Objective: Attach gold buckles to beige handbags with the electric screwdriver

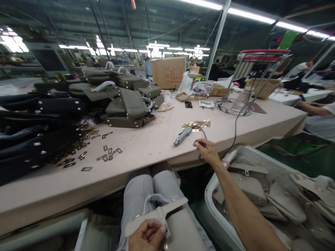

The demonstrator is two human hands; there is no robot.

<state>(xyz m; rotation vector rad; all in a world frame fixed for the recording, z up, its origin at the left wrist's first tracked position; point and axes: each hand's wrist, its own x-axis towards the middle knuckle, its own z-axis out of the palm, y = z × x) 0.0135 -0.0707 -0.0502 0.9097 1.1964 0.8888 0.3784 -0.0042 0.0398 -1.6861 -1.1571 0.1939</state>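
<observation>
My left hand is at the bottom, closed on the flap of a beige bag that lies on my lap. My right hand reaches out to the table's front edge with its fingertips pinched on a small gold metal piece. Just beyond it lie a grey electric screwdriver with its black cord and a small heap of gold fittings.
The pink table carries stacks of dark bags at left, olive bags behind, and scattered gold buckles. A cardboard box and wire stand stand farther back. A white bin of beige bags sits at my right. Another person sits at far right.
</observation>
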